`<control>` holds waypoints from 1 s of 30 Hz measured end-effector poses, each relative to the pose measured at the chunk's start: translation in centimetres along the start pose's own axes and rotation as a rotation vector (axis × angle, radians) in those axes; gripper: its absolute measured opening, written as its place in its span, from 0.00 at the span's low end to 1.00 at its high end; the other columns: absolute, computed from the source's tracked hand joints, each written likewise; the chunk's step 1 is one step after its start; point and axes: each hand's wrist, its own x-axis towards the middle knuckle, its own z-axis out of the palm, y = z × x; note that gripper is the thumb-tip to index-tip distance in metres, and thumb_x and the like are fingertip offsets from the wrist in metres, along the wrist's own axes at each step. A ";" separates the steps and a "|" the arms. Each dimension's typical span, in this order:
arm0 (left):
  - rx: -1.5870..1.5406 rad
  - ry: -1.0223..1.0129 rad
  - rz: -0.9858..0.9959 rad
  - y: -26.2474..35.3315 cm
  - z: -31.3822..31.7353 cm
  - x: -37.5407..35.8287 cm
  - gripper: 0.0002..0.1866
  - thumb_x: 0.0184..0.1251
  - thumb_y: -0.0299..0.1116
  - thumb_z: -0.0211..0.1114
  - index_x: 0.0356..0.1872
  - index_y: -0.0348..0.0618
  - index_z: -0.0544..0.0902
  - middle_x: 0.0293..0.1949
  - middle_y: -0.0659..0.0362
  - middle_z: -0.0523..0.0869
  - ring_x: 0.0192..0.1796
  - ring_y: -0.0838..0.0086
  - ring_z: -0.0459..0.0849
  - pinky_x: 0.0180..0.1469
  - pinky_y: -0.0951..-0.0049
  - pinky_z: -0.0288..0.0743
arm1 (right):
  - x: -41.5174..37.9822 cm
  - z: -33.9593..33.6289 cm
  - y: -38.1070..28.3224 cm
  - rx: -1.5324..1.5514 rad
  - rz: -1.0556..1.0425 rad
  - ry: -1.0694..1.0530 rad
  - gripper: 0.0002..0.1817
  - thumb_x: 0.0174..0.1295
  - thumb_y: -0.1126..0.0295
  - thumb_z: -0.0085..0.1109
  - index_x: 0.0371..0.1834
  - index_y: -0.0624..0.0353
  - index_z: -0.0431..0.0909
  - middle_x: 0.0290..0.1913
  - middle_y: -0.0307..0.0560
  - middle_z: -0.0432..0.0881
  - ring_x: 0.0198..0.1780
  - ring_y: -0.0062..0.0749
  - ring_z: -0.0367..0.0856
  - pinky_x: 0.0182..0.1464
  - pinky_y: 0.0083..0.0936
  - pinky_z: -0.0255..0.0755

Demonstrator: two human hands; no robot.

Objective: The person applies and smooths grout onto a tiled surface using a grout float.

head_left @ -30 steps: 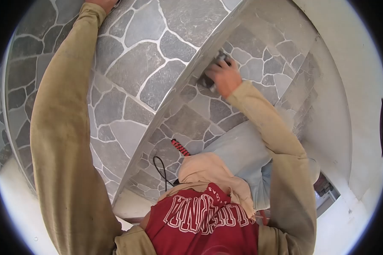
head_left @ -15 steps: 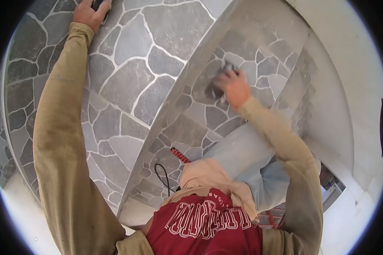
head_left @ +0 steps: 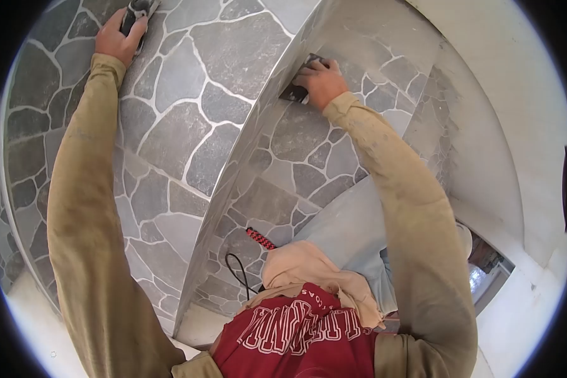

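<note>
My left hand is at the top left, on the upper stone-patterned step. Its fingers wrap round a black-handled tool with greyish smears, whose kind I cannot make out. My right hand grips a dark, flat rectangular pad with pale smears. The pad lies against the lower stone-patterned step, close to the foot of the grey riser. My palm and fingers hide part of it. Pale joint lines run between the grey stone shapes.
A red-and-black braided cord and a thin black loop lie near my knee. My bent leg in light jeans rests on the lower step. A curved pale wall bounds the right side, with an opening low down.
My right hand has moved up and left with the dark pad, towards the riser. My left hand with its tool appears slightly lower and farther left, as the whole view has shifted.
</note>
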 end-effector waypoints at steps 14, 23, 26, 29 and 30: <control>-0.071 0.052 0.035 1.3 -0.2 0.0 0.16 0.62 0.42 0.67 0.42 0.40 0.84 0.34 0.47 0.86 0.36 0.55 0.84 0.42 0.62 0.76 | -4.5 -1.0 3.3 0.090 -0.011 -0.099 0.14 0.57 0.72 0.57 0.44 0.42 0.87 0.52 0.29 0.85 0.61 0.29 0.76 0.65 0.40 0.62; -0.068 0.046 0.019 2.0 -0.3 -0.5 0.15 0.62 0.41 0.67 0.41 0.39 0.83 0.32 0.48 0.84 0.35 0.56 0.83 0.41 0.63 0.76 | 0.5 0.6 5.4 0.031 0.046 0.017 0.11 0.58 0.70 0.57 0.38 0.41 0.88 0.45 0.30 0.88 0.58 0.28 0.79 0.66 0.38 0.63; -0.061 0.087 0.017 2.2 -0.3 -0.1 0.15 0.62 0.41 0.66 0.41 0.39 0.83 0.33 0.47 0.85 0.35 0.54 0.83 0.41 0.62 0.76 | -3.0 0.1 5.9 0.132 -0.064 -0.059 0.10 0.52 0.68 0.64 0.38 0.42 0.87 0.47 0.29 0.87 0.57 0.27 0.79 0.64 0.36 0.65; -0.094 0.083 0.072 2.1 -0.2 -0.5 0.15 0.62 0.41 0.66 0.41 0.39 0.83 0.34 0.46 0.85 0.36 0.52 0.83 0.42 0.61 0.76 | 1.7 0.6 7.1 0.011 -0.006 0.022 0.10 0.54 0.66 0.62 0.39 0.40 0.87 0.47 0.27 0.86 0.57 0.25 0.78 0.65 0.35 0.64; -0.076 0.065 0.045 1.9 -0.2 -0.5 0.15 0.62 0.41 0.67 0.42 0.40 0.83 0.35 0.46 0.85 0.37 0.52 0.84 0.42 0.61 0.76 | 1.9 0.0 6.8 0.003 -0.007 0.022 0.10 0.54 0.66 0.62 0.39 0.40 0.87 0.47 0.27 0.86 0.57 0.25 0.78 0.65 0.35 0.64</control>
